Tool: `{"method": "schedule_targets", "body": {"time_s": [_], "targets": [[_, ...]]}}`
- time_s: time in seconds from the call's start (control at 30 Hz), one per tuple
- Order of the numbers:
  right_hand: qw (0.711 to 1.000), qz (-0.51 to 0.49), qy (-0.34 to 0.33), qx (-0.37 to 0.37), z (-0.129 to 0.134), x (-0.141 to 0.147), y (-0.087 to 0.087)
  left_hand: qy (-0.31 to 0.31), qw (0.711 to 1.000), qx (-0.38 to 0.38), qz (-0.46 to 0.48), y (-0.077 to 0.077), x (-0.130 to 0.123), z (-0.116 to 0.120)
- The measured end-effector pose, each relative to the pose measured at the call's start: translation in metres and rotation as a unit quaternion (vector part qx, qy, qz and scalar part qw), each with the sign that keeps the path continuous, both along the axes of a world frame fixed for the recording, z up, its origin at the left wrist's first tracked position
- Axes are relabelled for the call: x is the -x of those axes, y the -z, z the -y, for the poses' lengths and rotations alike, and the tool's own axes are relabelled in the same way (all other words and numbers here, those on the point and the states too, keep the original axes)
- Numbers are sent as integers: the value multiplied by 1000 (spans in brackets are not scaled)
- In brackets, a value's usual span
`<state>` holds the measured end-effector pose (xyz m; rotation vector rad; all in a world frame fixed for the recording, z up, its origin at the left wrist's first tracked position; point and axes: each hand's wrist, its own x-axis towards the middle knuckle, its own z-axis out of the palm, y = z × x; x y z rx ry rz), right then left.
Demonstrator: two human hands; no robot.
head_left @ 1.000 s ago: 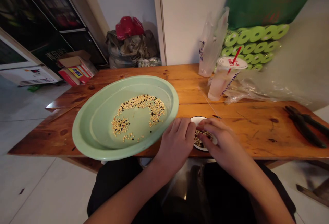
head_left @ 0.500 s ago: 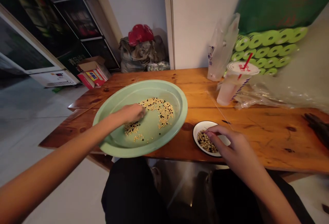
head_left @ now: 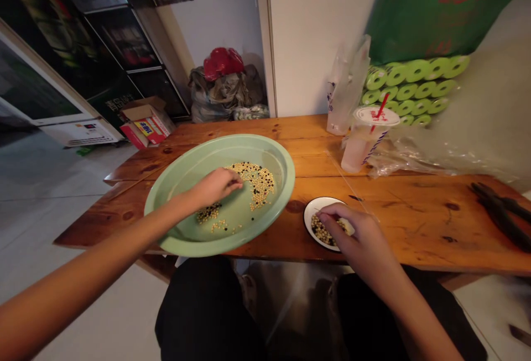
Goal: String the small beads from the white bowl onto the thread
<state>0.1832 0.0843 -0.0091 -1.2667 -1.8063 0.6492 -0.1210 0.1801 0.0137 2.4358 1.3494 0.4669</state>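
Observation:
A pale green basin (head_left: 274, 214) holds cream and black beads (head_left: 260, 188), spread in a curved band with a smaller pile at the left. Over its middle is my left hand (head_left: 218, 185), fingers bent together; whatever is between them is too small to make out. To the right stands a small white bowl (head_left: 311, 208) with a dark rim, partly filled with similar beads (head_left: 326, 230). My right hand (head_left: 359, 234) is above this bowl, thumb and forefinger pinched on a thin needle-like piece (head_left: 317, 209). Its far end is hard to see.
Behind the bowl, a plastic cup (head_left: 360, 145) with a red straw stands on the wooden table (head_left: 415, 212), beside a clear plastic bag (head_left: 340, 95). Dark-handled pliers (head_left: 501, 212) lie at the right. Green rolls (head_left: 410, 90) are stacked against the wall.
My left hand has lifted slightly from the beads and its fingertips have come into view. My right hand stays over the bowl. The whole view has shifted a little to the right.

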Motion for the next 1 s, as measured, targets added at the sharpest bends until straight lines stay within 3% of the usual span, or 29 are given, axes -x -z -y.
{"method": "schedule_targets", "body": {"time_s": [0.1,0.2,0.3,0.33,0.4,0.57,0.67,0.8,1.0], "targets": [[999,-35,-2,-22,6,2,-5,-47,991,-1,128,-10,-49,44],[997,-60,-12,-46,13,3,-9,-56,968,25,245,-11,-100,85],[990,-114,-31,-75,17,3,-13,-76,870,120,472,-9,-133,101],[987,-136,-39,-78,18,3,-14,-79,837,146,521,-8,-139,102],[981,-172,-49,-72,19,4,-16,-72,798,176,572,-4,-145,100],[975,-201,-66,-73,22,7,-17,-12,749,215,626,8,-145,101],[975,-196,-77,-76,24,7,-18,-1,737,222,639,12,-144,102],[975,-188,-85,-85,26,7,-19,3,740,224,634,12,-141,102],[978,-164,-87,-92,26,8,-20,-5,777,182,602,9,-138,105]]}}
